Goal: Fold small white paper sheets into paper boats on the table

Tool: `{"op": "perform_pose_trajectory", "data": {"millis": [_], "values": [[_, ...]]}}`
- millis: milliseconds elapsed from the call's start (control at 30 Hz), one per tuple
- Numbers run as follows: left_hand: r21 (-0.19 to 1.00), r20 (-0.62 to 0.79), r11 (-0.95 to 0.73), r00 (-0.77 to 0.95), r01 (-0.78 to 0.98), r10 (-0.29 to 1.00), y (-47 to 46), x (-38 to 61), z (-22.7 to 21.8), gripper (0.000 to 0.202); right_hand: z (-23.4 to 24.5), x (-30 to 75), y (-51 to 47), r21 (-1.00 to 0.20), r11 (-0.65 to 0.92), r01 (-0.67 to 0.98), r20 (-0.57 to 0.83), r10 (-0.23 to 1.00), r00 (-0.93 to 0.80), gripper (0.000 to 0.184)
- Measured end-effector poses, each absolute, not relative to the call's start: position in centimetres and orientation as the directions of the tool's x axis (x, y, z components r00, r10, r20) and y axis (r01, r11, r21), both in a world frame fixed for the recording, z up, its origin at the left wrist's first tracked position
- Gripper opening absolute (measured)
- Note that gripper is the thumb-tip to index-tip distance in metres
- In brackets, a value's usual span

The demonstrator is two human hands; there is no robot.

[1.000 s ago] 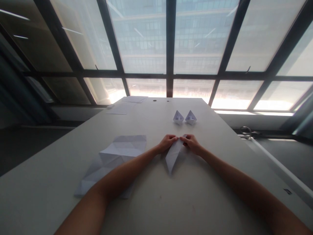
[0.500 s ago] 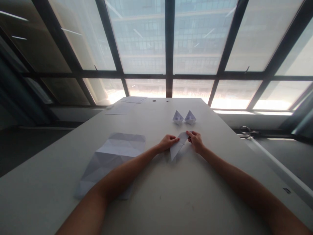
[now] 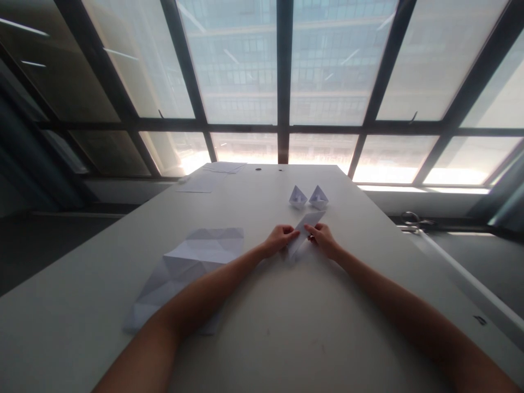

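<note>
A folded piece of white paper [image 3: 310, 219] is held slantwise between my two hands, just above the table. My left hand [image 3: 280, 240] pinches its left edge with thumb and fingers. On the other side, my right hand [image 3: 322, 239] grips the right edge, its thumb lying on the paper's face. The paper's lower tip is blurred. Two folded paper boats, a left one [image 3: 298, 198] and a right one [image 3: 318, 197], stand side by side just beyond my hands.
A large creased paper sheet [image 3: 204, 245] lies on the white table [image 3: 270, 338], partly under my left forearm. Flat sheets [image 3: 196, 183] rest at the far left. Tall framed windows [image 3: 241, 65] rise behind the table, and a white rail [image 3: 462, 267] runs along the right.
My right hand has slid from the paper's upper corner down along its edge, nearer my left hand. The paper has turned and looks narrower, with its upper end now free.
</note>
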State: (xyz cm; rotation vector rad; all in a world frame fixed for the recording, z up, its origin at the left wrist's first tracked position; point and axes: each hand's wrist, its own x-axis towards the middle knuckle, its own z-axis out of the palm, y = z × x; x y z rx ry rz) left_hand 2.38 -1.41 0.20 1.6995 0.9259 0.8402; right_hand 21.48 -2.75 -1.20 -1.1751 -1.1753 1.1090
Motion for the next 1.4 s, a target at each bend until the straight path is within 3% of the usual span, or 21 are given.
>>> {"op": "perform_pose_trajectory", "data": {"millis": [133, 433, 667, 833, 933, 1133, 1400], "values": [[0.968, 0.109, -0.205, 0.489, 0.146, 0.865, -1.2, 2.4, 0.1, 0.053, -1.1, 21.0, -3.1, -0.995, 0.091, 0.040, 0.093, 0.994, 0.053, 0.042], [0.979, 0.097, -0.181, 0.570, 0.092, 0.816, -1.3, 2.4, 0.6, 0.062, -1.5, 22.0, -2.0, -0.986, 0.158, -0.056, 0.138, 0.953, 0.270, 0.041], [0.972, 0.043, -0.183, 0.655, 0.148, 0.754, -1.2, 2.2, 0.4, 0.051, -1.7, 22.1, -1.7, -0.979, 0.189, -0.080, 0.150, 0.924, 0.351, 0.040], [0.973, 0.026, -0.167, 0.649, 0.157, 0.761, -1.2, 2.1, 0.4, 0.058, -1.8, 22.2, -1.5, -0.974, 0.203, -0.103, 0.148, 0.910, 0.388, 0.041], [0.983, 0.025, -0.133, 0.619, 0.129, 0.785, -1.0, 2.3, 0.2, 0.067, -1.7, 22.3, -1.5, -0.978, 0.185, -0.093, 0.137, 0.917, 0.376, 0.040], [0.992, 0.104, -0.126, 0.455, 0.018, 0.884, -0.6, 2.7, -0.2, 0.061, -1.4, 21.9, -2.3, -0.993, 0.112, -0.024, 0.102, 0.960, 0.262, 0.028], [0.964, 0.168, -0.256, 0.570, 0.077, 0.804, -1.3, 2.9, -0.2, 0.051, -1.0, 20.7, -3.0, -0.982, 0.068, 0.174, 0.097, 0.982, 0.163, 0.024]]}}
